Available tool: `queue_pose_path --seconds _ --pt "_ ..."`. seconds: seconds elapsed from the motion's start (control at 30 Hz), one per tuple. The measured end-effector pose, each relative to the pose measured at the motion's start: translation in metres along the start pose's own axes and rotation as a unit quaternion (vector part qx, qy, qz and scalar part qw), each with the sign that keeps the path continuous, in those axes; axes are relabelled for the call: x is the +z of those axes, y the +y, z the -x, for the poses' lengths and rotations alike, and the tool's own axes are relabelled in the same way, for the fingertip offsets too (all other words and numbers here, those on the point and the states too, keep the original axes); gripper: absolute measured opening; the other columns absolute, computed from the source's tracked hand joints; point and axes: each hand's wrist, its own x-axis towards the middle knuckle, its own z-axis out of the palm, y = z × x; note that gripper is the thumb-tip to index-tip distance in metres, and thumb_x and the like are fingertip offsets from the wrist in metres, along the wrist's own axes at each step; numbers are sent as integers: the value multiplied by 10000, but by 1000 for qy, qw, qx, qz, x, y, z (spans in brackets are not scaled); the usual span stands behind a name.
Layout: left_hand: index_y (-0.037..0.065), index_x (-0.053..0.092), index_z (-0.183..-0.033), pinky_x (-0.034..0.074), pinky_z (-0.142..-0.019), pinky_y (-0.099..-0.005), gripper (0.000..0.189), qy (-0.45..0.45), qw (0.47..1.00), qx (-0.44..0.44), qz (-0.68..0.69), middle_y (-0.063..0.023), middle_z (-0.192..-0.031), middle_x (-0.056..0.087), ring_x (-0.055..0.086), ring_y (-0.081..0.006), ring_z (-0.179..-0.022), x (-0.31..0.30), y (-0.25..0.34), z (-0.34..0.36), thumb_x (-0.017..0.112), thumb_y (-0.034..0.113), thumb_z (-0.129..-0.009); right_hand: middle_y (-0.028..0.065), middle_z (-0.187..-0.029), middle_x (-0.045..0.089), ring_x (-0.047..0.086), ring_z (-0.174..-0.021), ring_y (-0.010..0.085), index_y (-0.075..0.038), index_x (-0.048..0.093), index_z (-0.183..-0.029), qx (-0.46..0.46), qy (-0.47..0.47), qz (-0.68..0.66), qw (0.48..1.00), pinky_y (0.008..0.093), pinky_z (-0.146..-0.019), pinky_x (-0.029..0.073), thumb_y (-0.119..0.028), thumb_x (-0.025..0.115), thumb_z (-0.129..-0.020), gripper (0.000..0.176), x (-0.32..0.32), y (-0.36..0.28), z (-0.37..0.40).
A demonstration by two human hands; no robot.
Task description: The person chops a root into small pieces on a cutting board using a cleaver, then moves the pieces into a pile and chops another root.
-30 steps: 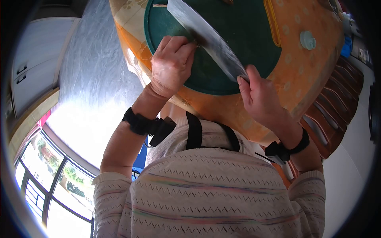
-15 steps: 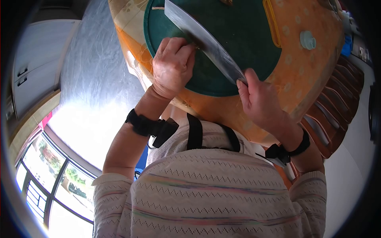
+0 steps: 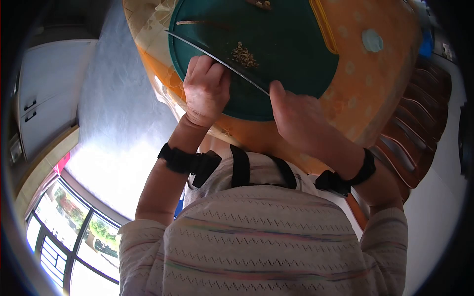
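My right hand (image 3: pixel 306 116) is closed round the handle end of a kitchen knife (image 3: pixel 217 58), whose blade slants up and left across a round green cutting board (image 3: pixel 291 59). Curled fingers of my left hand (image 3: pixel 207 91) rest on the board close to the near side of the blade. What they pinch, if anything, is hidden. Beyond the blade lies a small heap of chopped light-brown bits (image 3: pixel 244 55). A thin brown stick (image 3: pixel 190 22) lies near the board's left edge. At the top of the board is a brown piece (image 3: pixel 261 5), partly cut off by the frame.
An orange patterned cloth (image 3: pixel 353 93) covers the table under the board. A yellow loop-shaped piece (image 3: pixel 323 27) sits at the board's right edge. Further right stands a pale translucent cap-like item (image 3: pixel 372 40). Brown slatted chair-like furniture (image 3: pixel 412 123) is beyond the table's right edge.
The knife has turned edge-on and its handle end has moved left with my right hand. The chopped heap, covered by the blade before, now shows. My left hand has shifted slightly down.
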Motion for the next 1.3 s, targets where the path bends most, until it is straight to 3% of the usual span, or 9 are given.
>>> queue_pose_path --seconds 0.33,0.77,1.07,1.3 --pt "51 680 -797 489 -682 -330 128 11 1000 -28 1 -71 -828 613 591 -260 -774 -1 2 2 698 -29 -700 147 -577 563 589 -535 355 -13 393 -892 18 1 -83 996 424 -472 450 2 508 -819 137 -9 11 11" --pt "52 632 -750 466 -668 -348 131 14 1000 -12 9 -67 -798 573 549 -273 -762 2 0 1 676 -35 -663 149 -575 578 618 -549 340 2 406 -879 12 -47 -47 998 411 -487 488 13 496 -798 122 -12 2 -2" --pt "43 659 -782 488 -675 -322 131 3 1000 -5 -14 -70 -832 613 592 -260 -772 -1 3 2 694 -41 -688 144 -582 590 631 -567 342 -7 417 -870 4 38 -48 998 413 -501 501 2 518 -790 128 1 13 -2" --pt "55 669 -779 489 -683 -319 127 15 999 -31 -3 -63 -834 625 595 -252 -764 1 3 5 706 -31 -694 161 -582 584 626 -573 354 -2 403 -880 16 -28 -66 997 426 -505 494 29 514 -776 156 -15 13 3"
